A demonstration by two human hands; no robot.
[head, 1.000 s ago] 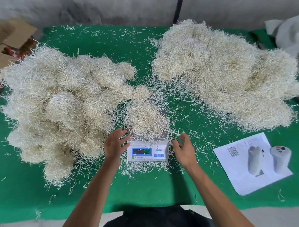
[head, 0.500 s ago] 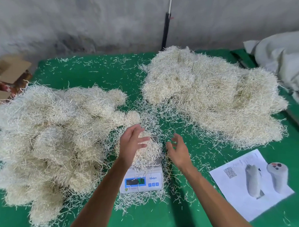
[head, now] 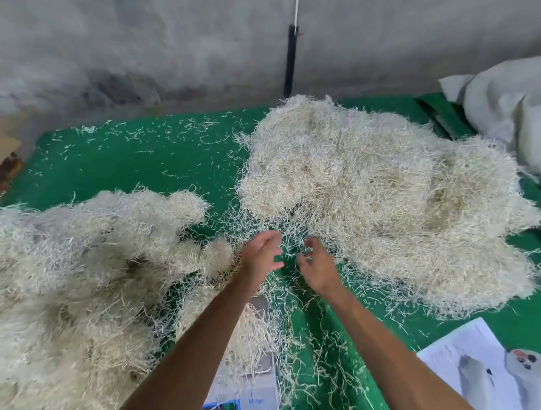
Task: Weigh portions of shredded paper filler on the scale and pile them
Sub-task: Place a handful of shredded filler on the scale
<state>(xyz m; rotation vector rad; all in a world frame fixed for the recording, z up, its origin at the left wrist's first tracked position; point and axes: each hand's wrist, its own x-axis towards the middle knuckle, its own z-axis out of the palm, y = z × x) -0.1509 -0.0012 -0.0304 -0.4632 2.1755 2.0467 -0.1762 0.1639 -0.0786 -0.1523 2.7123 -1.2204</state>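
Beyond the small white digital scale (head: 249,388), heaped with pale shredded paper filler (head: 237,333), the left hand (head: 259,256) spreads relaxed fingers; the right hand (head: 317,269) curls loosely, grasping nothing visible, between 2 big piles.

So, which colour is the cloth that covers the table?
Green table cloth, clearest in the head view.

Your green surface (head: 156,166) carries two big heaps of shredded filler: the left pile (head: 74,275) and the right pile (head: 371,200). Between them loose strands (head: 316,351) are scattered. At your near edge sits the scale (head: 256,400), with a printed sheet (head: 449,358) to its right.
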